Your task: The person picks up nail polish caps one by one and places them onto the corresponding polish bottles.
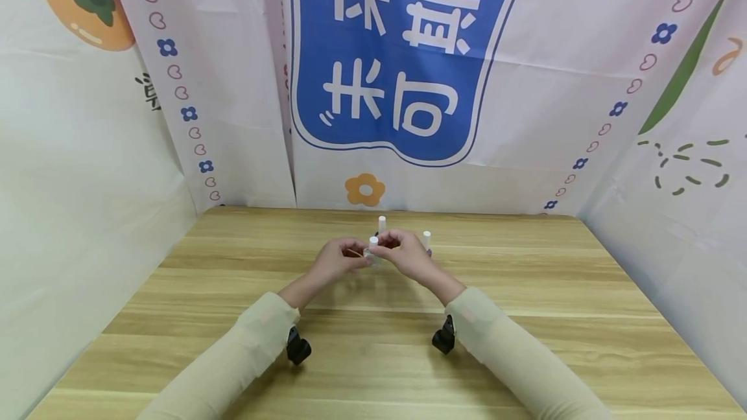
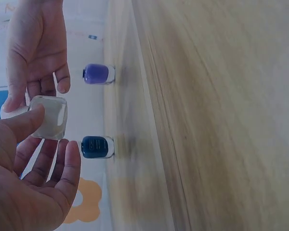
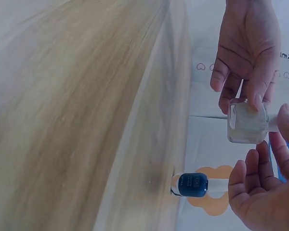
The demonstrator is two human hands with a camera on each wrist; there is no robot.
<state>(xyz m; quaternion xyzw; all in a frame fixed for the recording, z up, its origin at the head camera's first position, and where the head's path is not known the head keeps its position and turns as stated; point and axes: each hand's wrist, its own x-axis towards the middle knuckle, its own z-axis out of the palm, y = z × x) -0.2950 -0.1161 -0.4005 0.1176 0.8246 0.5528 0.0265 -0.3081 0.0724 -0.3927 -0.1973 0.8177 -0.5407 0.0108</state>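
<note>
Between both hands is a nail polish bottle [image 2: 54, 118] with clear glass, pale contents and a white cap [image 1: 373, 240]. My left hand [image 1: 338, 258] pinches its glass body, the thumb flat across one face. At the other end, my right hand [image 1: 405, 253] holds the white cap between thumb and fingers. The bottle is lifted above the table, cap upward. Just behind the hands stands a dark teal nail polish bottle [image 3: 192, 185], also white-capped. A purple nail polish bottle [image 2: 96, 73] stands to the right, partly hidden by my right hand in the head view.
The wood-grain table [image 1: 362, 355] runs back to a printed white cloth [image 1: 245, 148] hanging behind it. More cloth hangs along the left and right sides. Both other bottles stand upright toward the table's back edge.
</note>
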